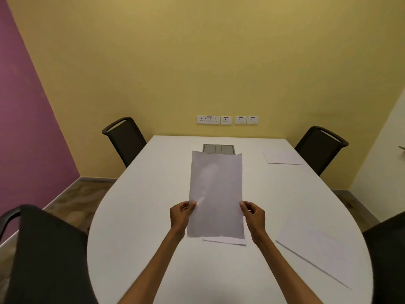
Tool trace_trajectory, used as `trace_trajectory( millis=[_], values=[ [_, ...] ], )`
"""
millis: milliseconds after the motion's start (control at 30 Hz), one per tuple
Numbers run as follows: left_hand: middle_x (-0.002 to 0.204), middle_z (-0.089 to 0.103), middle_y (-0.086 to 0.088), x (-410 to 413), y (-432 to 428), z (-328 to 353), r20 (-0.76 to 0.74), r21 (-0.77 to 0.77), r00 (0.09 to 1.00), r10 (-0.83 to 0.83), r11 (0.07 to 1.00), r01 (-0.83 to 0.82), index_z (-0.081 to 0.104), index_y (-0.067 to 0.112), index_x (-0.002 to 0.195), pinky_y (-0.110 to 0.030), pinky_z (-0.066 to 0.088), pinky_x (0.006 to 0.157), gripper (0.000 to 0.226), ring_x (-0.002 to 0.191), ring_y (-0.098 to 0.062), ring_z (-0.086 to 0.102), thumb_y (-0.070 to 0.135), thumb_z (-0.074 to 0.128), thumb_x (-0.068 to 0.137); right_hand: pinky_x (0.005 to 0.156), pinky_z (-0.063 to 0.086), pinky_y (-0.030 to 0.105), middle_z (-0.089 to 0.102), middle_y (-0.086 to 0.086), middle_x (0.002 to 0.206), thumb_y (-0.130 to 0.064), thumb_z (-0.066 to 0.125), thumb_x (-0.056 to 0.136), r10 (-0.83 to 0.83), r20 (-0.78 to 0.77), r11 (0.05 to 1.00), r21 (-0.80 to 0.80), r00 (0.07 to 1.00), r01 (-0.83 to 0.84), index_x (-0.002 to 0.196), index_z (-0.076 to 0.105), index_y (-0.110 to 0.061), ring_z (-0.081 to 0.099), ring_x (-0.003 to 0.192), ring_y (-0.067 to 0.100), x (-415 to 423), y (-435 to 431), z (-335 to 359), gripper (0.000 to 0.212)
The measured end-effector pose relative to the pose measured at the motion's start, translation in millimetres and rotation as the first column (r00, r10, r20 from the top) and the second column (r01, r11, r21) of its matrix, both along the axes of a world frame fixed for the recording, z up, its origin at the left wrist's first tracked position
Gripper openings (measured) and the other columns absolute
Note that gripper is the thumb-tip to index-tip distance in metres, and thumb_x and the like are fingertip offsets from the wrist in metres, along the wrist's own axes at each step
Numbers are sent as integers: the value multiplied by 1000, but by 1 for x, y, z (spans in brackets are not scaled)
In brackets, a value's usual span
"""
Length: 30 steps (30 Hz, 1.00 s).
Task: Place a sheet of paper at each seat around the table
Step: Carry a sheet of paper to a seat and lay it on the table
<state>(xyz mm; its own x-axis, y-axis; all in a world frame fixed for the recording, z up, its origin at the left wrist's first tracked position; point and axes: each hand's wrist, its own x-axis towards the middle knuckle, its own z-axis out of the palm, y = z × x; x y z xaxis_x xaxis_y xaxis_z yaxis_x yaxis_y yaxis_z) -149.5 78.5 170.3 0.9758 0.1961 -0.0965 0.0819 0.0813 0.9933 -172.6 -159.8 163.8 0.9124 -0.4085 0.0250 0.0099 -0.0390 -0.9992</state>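
I hold a white sheet of paper (215, 194) up above the middle of the white table (153, 216). My left hand (180, 216) pinches its left edge and my right hand (254, 217) pinches its right edge. Under its lower edge a strip of more paper (225, 240) lies flat on the table. One sheet (282, 157) lies at the far right seat, in front of a dark chair (320, 145). Another sheet (315, 249) lies at the near right seat.
Dark chairs stand at the far left (125, 139), near left (43, 255) and near right (388, 260). A grey cable box (218, 148) is set into the table's far middle. Wall sockets (226, 120) sit on the yellow wall behind.
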Motion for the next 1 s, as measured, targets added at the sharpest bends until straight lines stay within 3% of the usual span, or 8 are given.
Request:
trace_trajectory(
  millis=[167, 400, 567, 733, 900, 1000],
  values=[
    [95, 75, -13, -77, 23, -1, -3, -24, 999, 37, 999, -37, 74, -1, 97, -38, 59, 82, 27, 83, -23, 68, 21, 78, 82, 87, 54, 40, 71, 8, 99, -19, 60, 95, 1, -27, 999, -51, 1000, -3, 100, 69, -7, 65, 92, 24, -61, 21, -3, 16],
    [95, 76, -11, -150, 66, 7, 7, -35, 995, 101, 994, -100, 74, -1, 100, -34, 58, 81, 27, 85, -23, 70, 20, 77, 83, 82, 51, 35, 69, 6, 102, -23, 55, 98, 48, -45, 998, -47, 998, -50, 106, 68, -8, 63, 92, 23, -113, 61, -1, 21],
    [96, 76, -13, -171, 106, 20, 56, 1, 987, 151, 989, -151, 75, 3, 93, -40, 59, 85, 21, 87, -26, 69, 22, 76, 84, 80, 51, 32, 70, 5, 100, -23, 56, 98, 95, -23, 995, -34, 995, -96, 107, 68, -7, 64, 90, 22, -127, 101, 7, 22],
    [92, 75, -10, -191, 151, 25, 89, 20, 975, 204, 978, -206, 74, 12, 83, -35, 60, 78, 12, 85, -26, 69, 24, 74, 85, 79, 50, 31, 69, 3, 98, -24, 57, 97, 132, -2, 990, -47, 991, -132, 105, 69, -10, 63, 89, 20, -130, 149, 15, 20],
    [96, 74, -15, -202, 218, 32, 84, 10, 969, 234, 972, -235, 73, 0, 94, -38, 59, 81, 20, 88, -27, 70, 17, 74, 85, 79, 50, 32, 68, 3, 97, -24, 56, 97, 181, 22, 981, -73, 983, -179, 102, 67, -11, 62, 88, 20, -128, 218, 25, 18],
    [94, 73, -15, -202, 262, 40, 105, 20, 969, 226, 973, -229, 72, -3, 96, -30, 60, 73, 21, 82, -23, 70, 16, 73, 86, 85, 53, 36, 68, 4, 99, -24, 56, 97, 176, 31, 982, -73, 984, -174, 107, 68, -7, 62, 91, 21, -127, 262, 30, 22]
  ],
)
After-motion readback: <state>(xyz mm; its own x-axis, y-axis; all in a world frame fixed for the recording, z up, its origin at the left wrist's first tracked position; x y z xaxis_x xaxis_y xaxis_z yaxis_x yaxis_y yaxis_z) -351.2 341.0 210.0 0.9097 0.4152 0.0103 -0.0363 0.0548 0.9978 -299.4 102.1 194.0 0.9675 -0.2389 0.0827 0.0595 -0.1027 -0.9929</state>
